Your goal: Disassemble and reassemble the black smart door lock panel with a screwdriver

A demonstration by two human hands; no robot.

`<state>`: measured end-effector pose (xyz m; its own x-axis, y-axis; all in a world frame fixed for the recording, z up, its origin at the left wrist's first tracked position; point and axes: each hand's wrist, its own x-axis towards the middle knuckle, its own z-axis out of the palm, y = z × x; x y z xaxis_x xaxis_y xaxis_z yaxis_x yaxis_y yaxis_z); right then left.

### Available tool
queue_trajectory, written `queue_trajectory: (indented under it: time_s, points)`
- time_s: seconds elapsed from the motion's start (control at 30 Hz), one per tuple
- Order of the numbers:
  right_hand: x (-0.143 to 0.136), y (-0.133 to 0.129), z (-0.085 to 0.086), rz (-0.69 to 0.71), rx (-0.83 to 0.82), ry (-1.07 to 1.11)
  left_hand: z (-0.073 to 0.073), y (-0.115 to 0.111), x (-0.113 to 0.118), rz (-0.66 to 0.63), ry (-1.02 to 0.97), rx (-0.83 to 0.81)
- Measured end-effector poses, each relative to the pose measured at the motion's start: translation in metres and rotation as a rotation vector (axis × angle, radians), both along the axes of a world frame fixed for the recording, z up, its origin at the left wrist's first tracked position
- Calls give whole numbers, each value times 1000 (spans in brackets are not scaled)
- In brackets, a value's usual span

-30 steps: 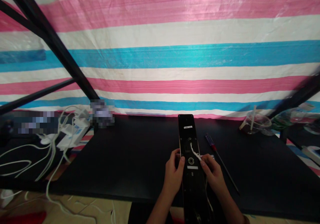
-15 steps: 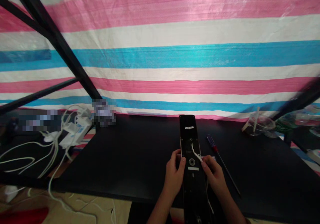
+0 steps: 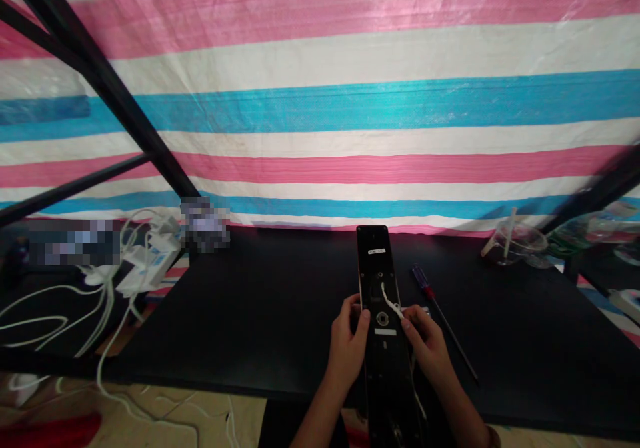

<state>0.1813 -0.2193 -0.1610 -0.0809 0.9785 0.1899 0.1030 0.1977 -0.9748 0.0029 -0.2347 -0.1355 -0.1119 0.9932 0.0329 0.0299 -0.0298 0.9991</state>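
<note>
A long black panel [image 3: 376, 291] with a round fitting, screws and white labels stands tilted up in front of me. It looks like the back of an electronic door lock, though I cannot be sure. My left hand [image 3: 349, 338] grips its left edge, thumb on the face and fingers behind. My right hand [image 3: 425, 341] is at the right edge, pinching a white cable [image 3: 391, 305] that comes out of the panel's face. More of the cable hangs down along the right side. A screwdriver [image 3: 444, 321] with a purple and red handle lies right of my right hand.
The black table [image 3: 250, 315] runs under everything. A clear plastic cup with a straw [image 3: 510, 245] stands at the back right, beside a green-tinted bottle [image 3: 575, 235]. Left are a white power strip [image 3: 150, 268] and tangled white cables [image 3: 107, 288]. A striped tarp [image 3: 320, 115] hangs behind.
The view has shifted slightly. Both hands keep almost the same hold on the panel and cable.
</note>
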Motion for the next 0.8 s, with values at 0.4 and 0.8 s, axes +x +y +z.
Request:
queue_trajectory:
  time_s: [0.4,0.8]
  points:
    - [0,0,1,-15,11,3,1,0,1,3,-7,-7]
    - [0,0,0,-9,3,2,2,1,2,21,-24,1]
